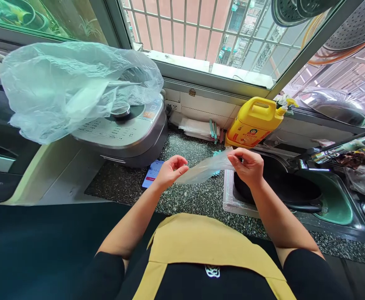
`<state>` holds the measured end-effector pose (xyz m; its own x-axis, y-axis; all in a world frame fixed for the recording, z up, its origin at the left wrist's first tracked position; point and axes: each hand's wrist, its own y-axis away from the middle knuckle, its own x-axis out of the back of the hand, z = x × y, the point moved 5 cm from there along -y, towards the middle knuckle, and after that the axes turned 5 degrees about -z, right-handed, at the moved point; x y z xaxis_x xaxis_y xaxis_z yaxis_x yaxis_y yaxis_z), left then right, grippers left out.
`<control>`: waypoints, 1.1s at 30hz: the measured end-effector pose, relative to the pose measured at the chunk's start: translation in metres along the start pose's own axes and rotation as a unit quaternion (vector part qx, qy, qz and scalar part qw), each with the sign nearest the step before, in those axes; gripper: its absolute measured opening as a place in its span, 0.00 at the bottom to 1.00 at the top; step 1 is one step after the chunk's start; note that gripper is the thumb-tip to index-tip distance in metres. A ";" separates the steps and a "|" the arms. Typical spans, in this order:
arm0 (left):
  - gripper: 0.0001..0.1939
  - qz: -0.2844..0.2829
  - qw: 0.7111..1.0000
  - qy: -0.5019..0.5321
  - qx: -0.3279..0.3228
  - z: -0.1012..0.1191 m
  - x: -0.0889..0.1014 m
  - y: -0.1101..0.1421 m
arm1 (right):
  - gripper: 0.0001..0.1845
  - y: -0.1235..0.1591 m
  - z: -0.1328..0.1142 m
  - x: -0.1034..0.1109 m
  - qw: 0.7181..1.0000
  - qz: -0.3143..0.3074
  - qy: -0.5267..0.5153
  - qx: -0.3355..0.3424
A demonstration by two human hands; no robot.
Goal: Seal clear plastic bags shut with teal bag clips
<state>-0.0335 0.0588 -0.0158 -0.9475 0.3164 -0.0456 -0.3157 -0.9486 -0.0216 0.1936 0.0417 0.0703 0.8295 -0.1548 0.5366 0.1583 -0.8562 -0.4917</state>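
Clr. plastic (202, 170) betw. hands (171, 171) (248, 164), over ctr. (197, 198) nr. sink edge (228, 193)

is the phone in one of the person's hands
No, the phone lies on the countertop near the left hand, while the right hand pinches a piece of clear plastic.

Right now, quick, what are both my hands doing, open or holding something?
Left hand: fingers curled at one end of the clear plastic; can't tell if gripping.
Right hand: closed, pinching the other end.

Free front counter (193, 202) between hands (170, 171) (249, 166), rice cooker (141, 139) left, yellow jug (247, 129) right.
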 end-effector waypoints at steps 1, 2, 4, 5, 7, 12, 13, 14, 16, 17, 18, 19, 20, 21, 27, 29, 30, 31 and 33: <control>0.18 0.003 1.000 -0.011 -0.028 0.006 -0.001 -0.002 | 0.15 -0.001 -0.004 0.003 1.000 -0.004 0.004 0.006; 0.20 -0.002 0.998 -0.024 -0.058 0.014 -0.003 -0.004 | 0.15 -0.003 -0.007 0.006 1.000 -0.009 0.007 0.011; 0.21 -0.027 0.992 -0.051 -0.112 0.033 -0.014 -0.010 | 0.15 -0.006 -0.014 0.009 1.000 -0.024 0.012 0.014; 0.21 -0.046 0.989 -0.060 -0.130 0.043 -0.022 -0.013 | 0.15 -0.007 -0.017 0.009 0.999 -0.033 0.014 0.011; 0.20 -0.084 0.984 -0.063 -0.144 0.060 -0.041 -0.021 | 0.16 -0.010 -0.021 0.009 0.999 -0.050 0.018 0.001; 0.14 -0.104 0.985 0.010 -0.134 0.079 -0.066 -0.035 | 0.24 -0.011 -0.022 0.010 0.994 -0.109 -0.014 -0.006; 0.14 -0.093 0.986 0.024 -0.134 0.079 -0.065 -0.036 | 0.26 -0.010 -0.019 0.012 0.993 -0.119 -0.011 -0.009; 0.15 -0.080 0.987 0.035 -0.134 0.079 -0.061 -0.037 | 0.27 -0.007 -0.015 0.014 0.992 -0.127 -0.004 -0.015; 0.14 -0.058 0.988 0.048 -0.135 0.076 -0.052 -0.036 | 0.20 0.001 -0.005 0.019 0.990 -0.140 0.012 -0.032; 0.14 -0.051 0.988 0.051 -0.136 0.074 -0.047 -0.036 | 0.16 0.005 0.000 0.021 0.989 -0.142 0.014 -0.041; 0.14 -0.047 0.988 0.051 -0.137 0.073 -0.042 -0.035 | 0.14 0.009 0.005 0.022 0.988 -0.143 0.012 -0.051; 0.13 -0.044 0.989 0.050 -0.135 0.071 -0.038 -0.035 | 0.13 0.013 0.009 0.022 0.988 -0.142 0.006 -0.060; 0.13 -0.043 0.989 0.048 -0.133 0.069 -0.035 -0.035 | 0.14 0.016 0.012 0.022 0.988 -0.138 -0.003 -0.067; 0.13 -0.040 0.990 0.049 -0.128 0.068 -0.032 -0.035 | 0.15 0.019 0.013 0.022 0.988 -0.134 -0.013 -0.073; 0.16 -0.049 0.992 0.075 -0.090 0.064 -0.032 -0.043 | 0.13 0.016 0.004 0.013 0.984 -0.150 -0.047 -0.086; 0.14 -0.024 0.995 0.058 -0.082 0.064 -0.031 -0.044 | 0.12 0.015 0.004 0.013 0.983 -0.146 -0.052 -0.098; 0.14 -0.007 0.995 0.056 -0.082 0.064 -0.029 -0.045 | 0.12 0.016 0.006 0.015 0.983 -0.135 -0.053 -0.108; 0.15 0.009 0.995 0.060 -0.085 0.064 -0.026 -0.045 | 0.12 0.016 0.009 0.018 0.984 -0.118 -0.056 -0.121; 0.15 0.037 0.991 0.079 -0.098 0.063 -0.020 -0.045 | 0.14 0.019 0.016 0.023 0.984 -0.078 -0.074 -0.144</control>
<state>-0.0037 0.0951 0.0488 -0.9433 0.2573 -0.2099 -0.2149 -0.9549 -0.2049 0.2241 0.0296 0.0619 0.8791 0.0454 0.4745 0.1500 -0.9712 -0.1851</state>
